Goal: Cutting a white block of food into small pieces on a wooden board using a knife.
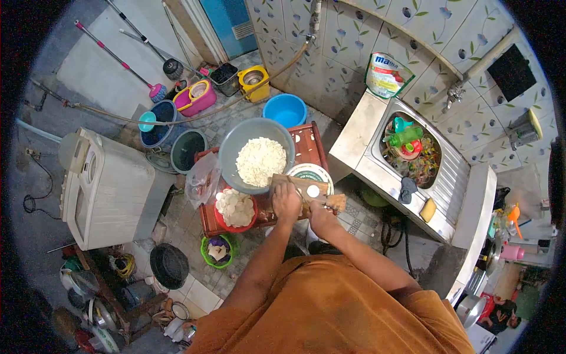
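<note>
My left hand [287, 202] is closed over the left part of a small wooden board [285, 179]. A round white piece [313, 191] rests on the board. Close beside the board's stubby right end, my right hand [323, 220] has its fingers curled in; what they grip is hidden. The board lies across the rim of a large grey basin [227, 154] and a white tub [329, 177]. Thin white slices [261, 160] fill much of the basin. To the left of my hands, larger pale pieces [236, 209] heap up in a red bowl [254, 216].
A reddish-brown low table [210, 221] bears the basin and bowls. Behind it stands a blue basin [285, 110]. A green basket [217, 262] sits on the floor. At right is a metal sink [454, 194]; at left, a white washing machine [109, 189]. A hose [277, 76] crosses the back.
</note>
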Action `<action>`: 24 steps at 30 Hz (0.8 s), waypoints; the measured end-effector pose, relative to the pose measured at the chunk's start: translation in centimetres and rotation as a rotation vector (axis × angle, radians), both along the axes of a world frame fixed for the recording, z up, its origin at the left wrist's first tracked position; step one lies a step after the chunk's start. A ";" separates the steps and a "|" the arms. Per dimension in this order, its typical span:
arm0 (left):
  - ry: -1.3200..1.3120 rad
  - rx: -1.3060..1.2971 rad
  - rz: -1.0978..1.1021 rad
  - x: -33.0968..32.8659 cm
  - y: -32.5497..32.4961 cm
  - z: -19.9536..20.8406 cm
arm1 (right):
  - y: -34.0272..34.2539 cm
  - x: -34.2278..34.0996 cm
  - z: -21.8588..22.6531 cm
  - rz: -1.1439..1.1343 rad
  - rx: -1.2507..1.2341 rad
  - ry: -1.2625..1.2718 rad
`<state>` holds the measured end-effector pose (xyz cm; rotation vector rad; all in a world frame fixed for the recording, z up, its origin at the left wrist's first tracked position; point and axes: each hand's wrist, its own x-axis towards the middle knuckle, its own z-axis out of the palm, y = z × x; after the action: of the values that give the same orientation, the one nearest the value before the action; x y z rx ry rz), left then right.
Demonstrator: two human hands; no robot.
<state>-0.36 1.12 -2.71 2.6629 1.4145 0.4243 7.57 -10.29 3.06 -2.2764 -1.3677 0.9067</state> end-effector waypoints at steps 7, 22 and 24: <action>-0.024 -0.004 0.030 0.1 0.3 -0.2 | -0.7 0.5 1.8 -0.030 0.051 0.121; -0.066 0.127 -0.012 -0.1 -0.3 0.2 | -1.5 -1.5 -2.4 -0.174 -0.007 0.116; -0.061 0.177 -0.053 -0.3 0.3 -0.1 | -1.5 -1.6 -2.7 -0.147 0.131 0.058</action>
<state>-0.69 1.43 -2.78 2.7903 1.3447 0.6477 5.95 -11.82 0.39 -2.2006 -1.1816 0.8044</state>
